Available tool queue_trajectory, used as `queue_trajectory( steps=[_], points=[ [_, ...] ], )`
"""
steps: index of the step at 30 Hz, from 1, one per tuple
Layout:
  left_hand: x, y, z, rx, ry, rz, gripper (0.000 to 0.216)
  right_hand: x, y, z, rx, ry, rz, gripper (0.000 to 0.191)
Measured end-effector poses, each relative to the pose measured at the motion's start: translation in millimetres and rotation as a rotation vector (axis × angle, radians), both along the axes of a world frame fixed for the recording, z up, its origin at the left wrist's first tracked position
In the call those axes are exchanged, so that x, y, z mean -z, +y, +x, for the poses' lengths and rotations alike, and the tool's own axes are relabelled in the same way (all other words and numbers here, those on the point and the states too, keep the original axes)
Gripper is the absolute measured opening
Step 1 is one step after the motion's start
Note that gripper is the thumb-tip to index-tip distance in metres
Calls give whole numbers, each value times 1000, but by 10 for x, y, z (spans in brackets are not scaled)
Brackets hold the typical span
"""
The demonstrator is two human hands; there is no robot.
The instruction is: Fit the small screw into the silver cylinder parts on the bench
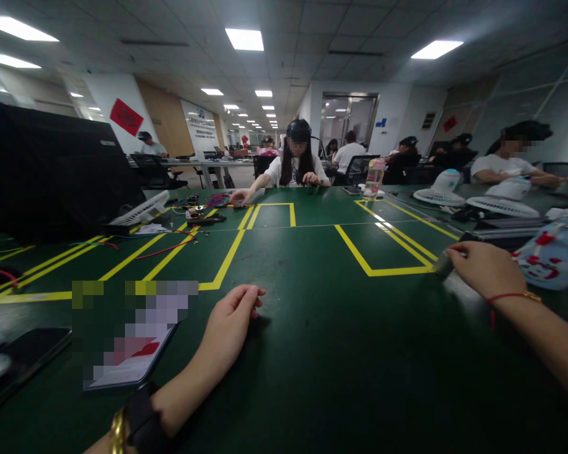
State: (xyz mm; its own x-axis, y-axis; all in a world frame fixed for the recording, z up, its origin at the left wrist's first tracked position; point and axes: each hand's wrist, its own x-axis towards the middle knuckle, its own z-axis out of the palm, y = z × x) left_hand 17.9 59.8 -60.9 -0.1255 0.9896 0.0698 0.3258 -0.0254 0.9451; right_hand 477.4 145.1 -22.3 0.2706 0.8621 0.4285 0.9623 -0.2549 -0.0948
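Note:
My left hand (234, 320) rests over the green table (322, 353), its fingers curled in and the thumb laid against them. Nothing shows in it. To its left lies a smartphone (144, 353) with a lit, partly blurred screen. My right hand (490, 270) is closed around a small grey block-like object (443, 263), held at the near corner of a yellow tape outline (400, 272). Motion blur and the fingers hide what kind of object it is.
Wires and small parts (199, 214) lie at the left, near a large black case (57, 170). A person (300, 161) sits opposite, one hand near the parts. A bottle (373, 178), white fans (439, 191) and a patterned bag (556, 249) stand at the right.

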Motion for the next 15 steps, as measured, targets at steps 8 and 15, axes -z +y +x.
queue_trajectory(
  steps=[8,15],
  points=[
    [29,7,-9,4,8,32,35,36,76,75,35,80,-1,37],
    [44,20,-13,6,16,27,34,115,142,211,74,214,9,35]
  ],
)
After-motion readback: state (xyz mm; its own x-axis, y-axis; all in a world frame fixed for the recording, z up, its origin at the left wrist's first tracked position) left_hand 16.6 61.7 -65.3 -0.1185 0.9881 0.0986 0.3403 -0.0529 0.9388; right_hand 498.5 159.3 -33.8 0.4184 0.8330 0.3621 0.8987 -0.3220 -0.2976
